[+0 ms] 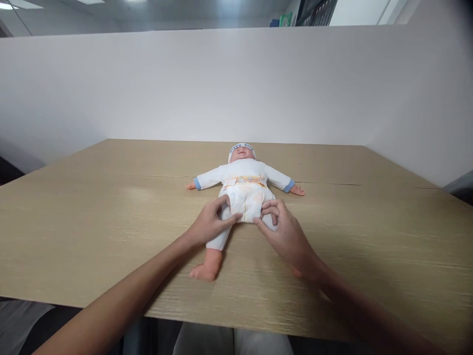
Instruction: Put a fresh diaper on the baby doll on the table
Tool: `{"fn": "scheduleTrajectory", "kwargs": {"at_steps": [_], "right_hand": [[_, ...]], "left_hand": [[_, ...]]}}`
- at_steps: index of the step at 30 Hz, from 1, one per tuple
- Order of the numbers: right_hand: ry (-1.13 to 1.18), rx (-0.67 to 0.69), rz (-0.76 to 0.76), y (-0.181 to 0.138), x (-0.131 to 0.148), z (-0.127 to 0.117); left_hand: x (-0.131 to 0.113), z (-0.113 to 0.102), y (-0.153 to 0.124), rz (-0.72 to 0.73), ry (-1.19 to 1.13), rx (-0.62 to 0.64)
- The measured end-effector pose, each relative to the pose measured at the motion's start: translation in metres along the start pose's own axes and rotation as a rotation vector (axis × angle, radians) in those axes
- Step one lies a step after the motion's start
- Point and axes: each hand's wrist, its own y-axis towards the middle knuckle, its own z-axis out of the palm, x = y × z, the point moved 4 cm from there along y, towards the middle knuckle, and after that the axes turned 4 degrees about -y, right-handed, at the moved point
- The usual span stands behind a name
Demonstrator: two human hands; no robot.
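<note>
A baby doll (244,172) in a white suit with blue cuffs and a white cap lies on its back on the wooden table (111,207), arms spread. It wears a white diaper (246,199) with a yellow printed waistband. My left hand (212,222) pinches the diaper's lower left edge at the doll's thigh. My right hand (283,229) pinches the diaper's lower right edge and covers that leg. One bare doll foot (205,270) points toward me.
White partition walls (236,84) stand close behind and to the right of the table. The table's front edge runs just above my lap.
</note>
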Motion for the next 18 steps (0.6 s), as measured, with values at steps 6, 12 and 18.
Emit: {"fn": "scheduleTrajectory", "kwargs": {"at_steps": [6,12,18], "right_hand": [[-0.018,-0.068,0.058,-0.001,-0.004,-0.005],[-0.019,-0.038,0.095,-0.002,-0.005,-0.006],[-0.068,0.016,0.076,-0.002,-0.005,-0.006]], "left_hand": [[0.019,0.006,-0.004,-0.069,-0.216,-0.091],[0.027,0.009,-0.018,-0.184,-0.226,-0.228],[0.014,0.01,-0.026,-0.166,-0.211,-0.19]]}}
